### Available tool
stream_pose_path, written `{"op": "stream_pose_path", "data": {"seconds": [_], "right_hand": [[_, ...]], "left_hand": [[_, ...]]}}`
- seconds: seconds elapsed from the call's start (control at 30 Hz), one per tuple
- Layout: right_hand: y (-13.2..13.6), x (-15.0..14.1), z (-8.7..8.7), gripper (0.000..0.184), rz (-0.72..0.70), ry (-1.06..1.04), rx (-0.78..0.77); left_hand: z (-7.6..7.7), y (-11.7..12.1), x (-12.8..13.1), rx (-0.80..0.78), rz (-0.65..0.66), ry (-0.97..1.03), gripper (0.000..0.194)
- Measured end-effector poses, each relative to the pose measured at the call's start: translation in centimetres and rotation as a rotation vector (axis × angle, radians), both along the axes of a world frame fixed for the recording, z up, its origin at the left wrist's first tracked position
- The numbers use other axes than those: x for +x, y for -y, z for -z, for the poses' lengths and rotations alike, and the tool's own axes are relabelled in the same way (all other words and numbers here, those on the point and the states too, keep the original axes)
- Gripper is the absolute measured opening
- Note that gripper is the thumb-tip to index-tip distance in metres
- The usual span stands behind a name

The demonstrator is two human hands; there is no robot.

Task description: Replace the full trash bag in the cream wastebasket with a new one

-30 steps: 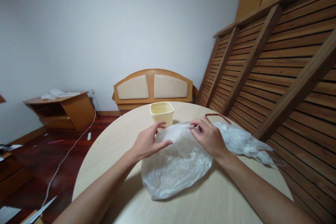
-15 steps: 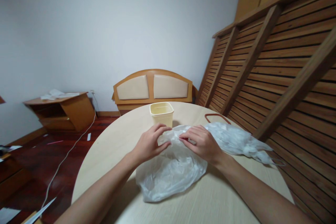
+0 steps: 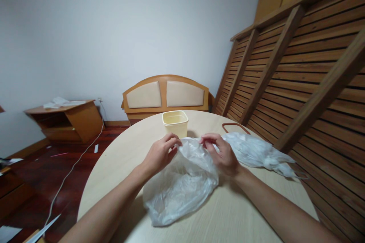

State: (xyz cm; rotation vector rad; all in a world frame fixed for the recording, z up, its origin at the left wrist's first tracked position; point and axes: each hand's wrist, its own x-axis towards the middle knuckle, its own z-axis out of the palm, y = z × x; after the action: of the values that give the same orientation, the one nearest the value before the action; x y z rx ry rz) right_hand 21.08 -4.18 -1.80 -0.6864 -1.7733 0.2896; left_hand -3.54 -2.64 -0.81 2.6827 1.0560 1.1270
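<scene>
A translucent white plastic bag (image 3: 179,190) hangs down toward me from between my hands, its lower part resting on the table. My left hand (image 3: 162,153) pinches the upper left edge of the bag. At the upper right edge, my right hand (image 3: 221,154) grips the bag between thumb and fingers. Just beyond the bag stands a pale yellow square plastic bin (image 3: 175,123), upright, its lower front partly hidden by my left hand and the bag.
The round light wood table (image 3: 114,167) carries a heap of bunched plastic bags (image 3: 256,152) on the right and a brown rectangular ring (image 3: 235,124) behind it. Slatted wooden panels (image 3: 285,76) lean along the right side. A white cable (image 3: 76,163) crosses the floor.
My hands have moved slightly apart, spreading the bag's top edge between them. The bag's lower end has shifted a little left and toward me. The bin has not moved.
</scene>
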Motion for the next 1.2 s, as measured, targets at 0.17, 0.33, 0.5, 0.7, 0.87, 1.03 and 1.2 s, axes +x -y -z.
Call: {"op": "stream_pose_path", "data": {"seconds": [0.17,0.33,0.5,0.7,0.87,1.03,1.2], "right_hand": [[-2.6,2.3,0.9,0.042,0.017,0.146,-0.118],[-3.4,4.0,2.3,0.070,-0.140,0.417,-0.304],[-3.0,3.5,2.5,0.064,-0.234,0.446,-0.379],[-3.4,3.6,1.5,0.040,-0.069,0.439,-0.282],[-3.5,4.7,0.3,0.065,0.071,0.444,-0.064],[-2.8,4.8,-0.3,0.063,0.022,0.630,-0.012],[-2.6,4.5,0.1,0.039,-0.053,0.793,-0.116]], "left_hand": [[-0.8,-0.4,-0.5,-0.149,0.086,0.139,0.025],[-0.9,-0.9,-1.0,-0.240,0.124,0.226,0.022],[-1.2,-1.1,-1.3,-0.298,0.096,0.261,0.013],[-1.8,-0.9,-1.8,-0.251,-0.059,0.136,0.020],[-2.3,-0.7,-2.1,-0.182,-0.237,-0.031,0.032],[-1.8,-0.5,-1.9,-0.221,-0.390,-0.168,0.038],[-1.1,-0.1,-1.3,-0.238,-0.353,-0.233,0.057]]}}
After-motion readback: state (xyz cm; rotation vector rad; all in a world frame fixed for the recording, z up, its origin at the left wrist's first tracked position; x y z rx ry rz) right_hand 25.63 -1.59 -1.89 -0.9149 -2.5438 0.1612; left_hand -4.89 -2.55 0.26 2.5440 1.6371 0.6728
